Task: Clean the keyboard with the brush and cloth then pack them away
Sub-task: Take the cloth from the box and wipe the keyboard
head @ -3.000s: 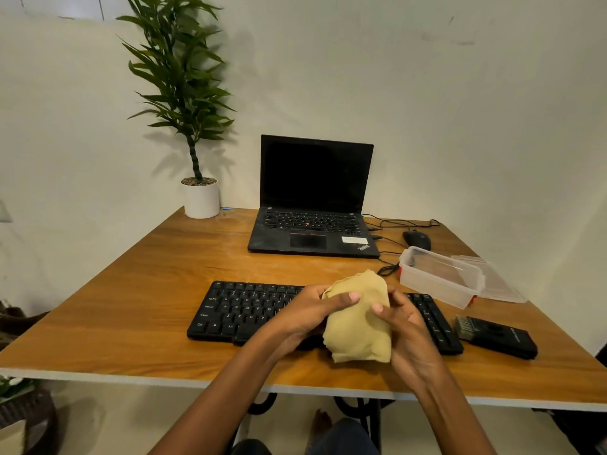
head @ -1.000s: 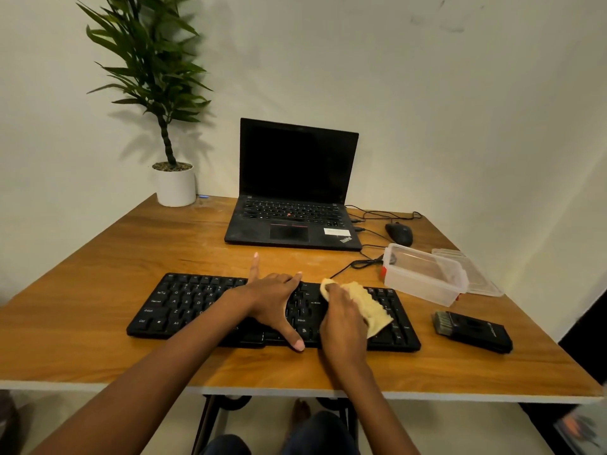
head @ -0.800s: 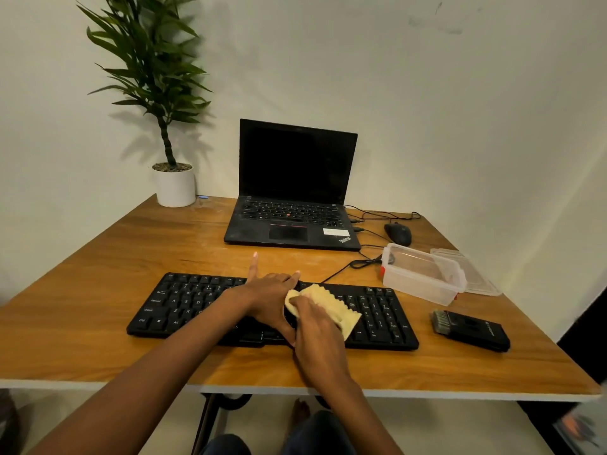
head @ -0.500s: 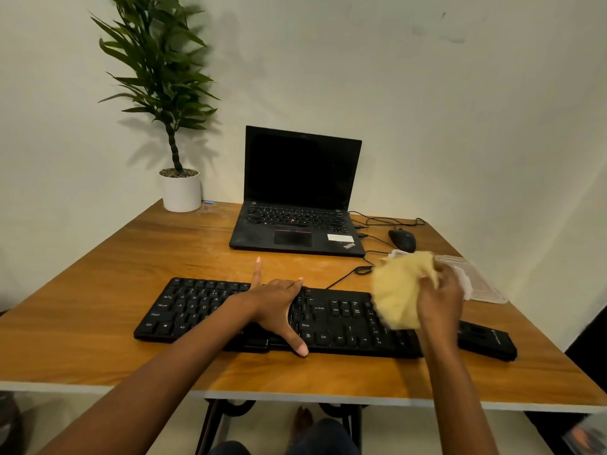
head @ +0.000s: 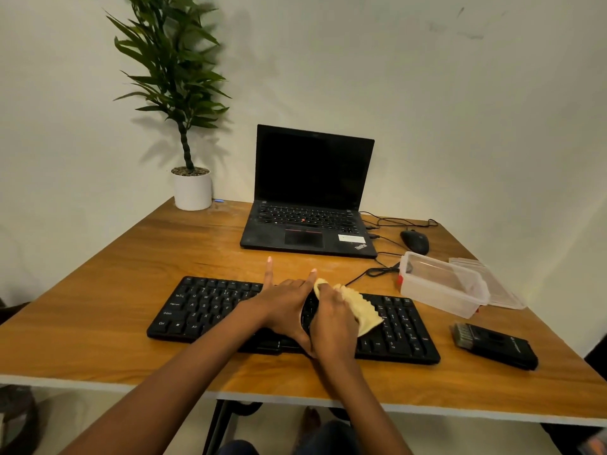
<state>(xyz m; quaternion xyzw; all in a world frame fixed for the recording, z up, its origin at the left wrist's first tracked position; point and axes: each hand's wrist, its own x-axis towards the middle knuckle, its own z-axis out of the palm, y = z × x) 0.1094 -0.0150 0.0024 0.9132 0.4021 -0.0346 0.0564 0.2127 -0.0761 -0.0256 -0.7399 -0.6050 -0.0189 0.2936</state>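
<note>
Keyboard [head: 203, 310] centre beneath left hand [head: 285, 307]

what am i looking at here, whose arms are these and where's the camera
There is no machine here: these are a person's two bare arms, filmed by one wide camera worn on the head, looking forward and down. The left hand lies flat on the black keyboard. The right hand holds a yellow cloth against the keys. On the wooden table also lie a black brush, a clear plastic box with its lid beside it, an open laptop, a mouse and a potted plant.
</note>
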